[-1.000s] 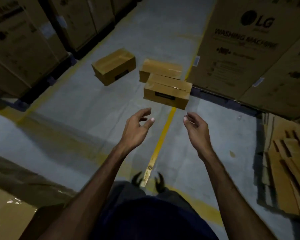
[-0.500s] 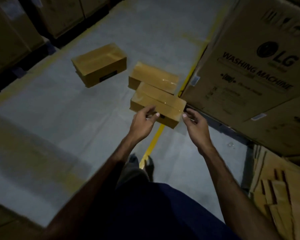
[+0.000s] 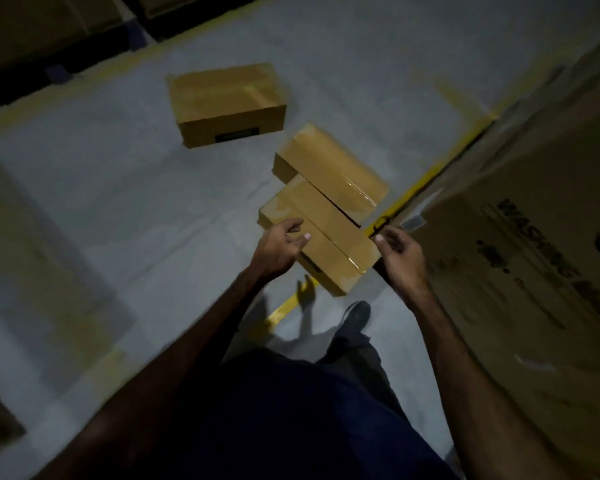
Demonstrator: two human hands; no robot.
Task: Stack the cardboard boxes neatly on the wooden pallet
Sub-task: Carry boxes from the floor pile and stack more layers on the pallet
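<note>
**Nearest taped box approached from both ends**

Three small cardboard boxes are seen on the grey floor (image 3: pixel 118 209), none yet on a pallet; no wooden pallet is visible in the head view. The nearest box (image 3: pixel 329 244) is taken as landmark. A second box (image 3: pixel 333 171) lies just behind it, touching or nearly so, and a third box (image 3: pixel 222 102) lies well apart, further back and to the left. A large washing machine carton (image 3: pixel 534 254) stands just to the right of the landmark, and a yellow floor line (image 3: pixel 288 306) runs under it.

The left hand (image 3: pixel 278 251) is held over the landmark's left end, fingers loosely curled, nothing gripped; whether the box is touched cannot be told. The right hand (image 3: pixel 400 254) is held at the right end, fingers relaxed and empty.

The box is judged stiff and fairly light. Its top is sealed with glossy tape, likely slippery, so hold is best taken on the two short ends, low on the bare card. All boxes are closed; their contents are not shown.
</note>
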